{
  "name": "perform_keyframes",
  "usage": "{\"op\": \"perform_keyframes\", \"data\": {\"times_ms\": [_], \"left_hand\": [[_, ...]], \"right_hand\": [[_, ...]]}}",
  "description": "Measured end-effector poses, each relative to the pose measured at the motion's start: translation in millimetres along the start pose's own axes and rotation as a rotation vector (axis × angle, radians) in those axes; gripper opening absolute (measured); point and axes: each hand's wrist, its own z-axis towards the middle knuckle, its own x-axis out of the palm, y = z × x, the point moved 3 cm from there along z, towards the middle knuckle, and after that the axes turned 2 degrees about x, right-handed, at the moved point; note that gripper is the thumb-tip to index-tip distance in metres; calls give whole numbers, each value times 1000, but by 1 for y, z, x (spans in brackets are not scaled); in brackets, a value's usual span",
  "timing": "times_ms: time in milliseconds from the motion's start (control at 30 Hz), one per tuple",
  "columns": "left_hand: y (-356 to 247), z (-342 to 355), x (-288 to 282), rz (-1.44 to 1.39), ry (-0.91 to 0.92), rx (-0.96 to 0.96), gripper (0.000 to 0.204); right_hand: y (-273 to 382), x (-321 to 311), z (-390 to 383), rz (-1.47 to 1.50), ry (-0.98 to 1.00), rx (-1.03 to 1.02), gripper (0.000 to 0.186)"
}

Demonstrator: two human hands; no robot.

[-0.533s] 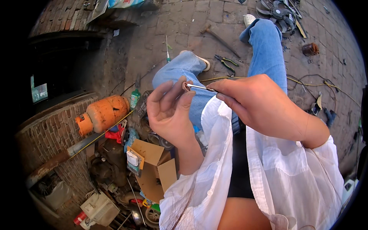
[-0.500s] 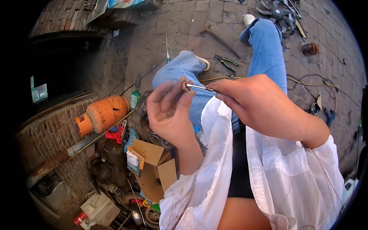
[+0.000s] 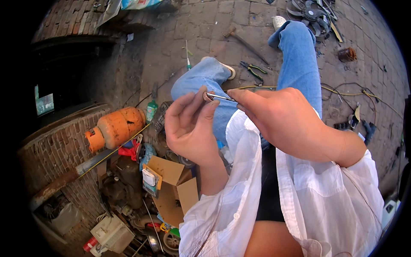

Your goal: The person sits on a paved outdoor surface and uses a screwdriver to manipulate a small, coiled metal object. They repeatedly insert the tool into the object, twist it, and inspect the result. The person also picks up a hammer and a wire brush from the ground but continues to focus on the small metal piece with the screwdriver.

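Pinched between the thumb and fingertips of my left hand is a small round reddish-brown piece, its details too small to make out. My right hand grips a slim shiny metal tool between thumb and forefinger. The tool's tip reaches the brown piece and touches or enters it; I cannot tell which. Both hands are held up over my lap, and my right fingers hide the tool's rear end.
On the brick ground ahead lie a hammer, pliers, a screwdriver and a fan. At left are an orange gas cylinder, a green bottle and an open cardboard box. A yellow cable runs at right.
My right hand has tipped slightly, and its forefinger now lies further along the tool. The tool's angle has shifted a little. My left hand keeps its hold on the brown piece.
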Motion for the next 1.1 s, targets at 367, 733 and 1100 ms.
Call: {"op": "perform_keyframes", "data": {"times_ms": [367, 733, 1100], "left_hand": [[6, 8, -12, -292, 108, -96, 37], [16, 9, -13, -558, 281, -282, 37], [14, 12, -12, -555, 296, -239, 37]], "right_hand": [[-6, 5, 3, -141, -198, -207, 39], [-2, -16, 6, -413, -334, -371, 42], [-5, -12, 5, -19, -198, -158, 33]]}}
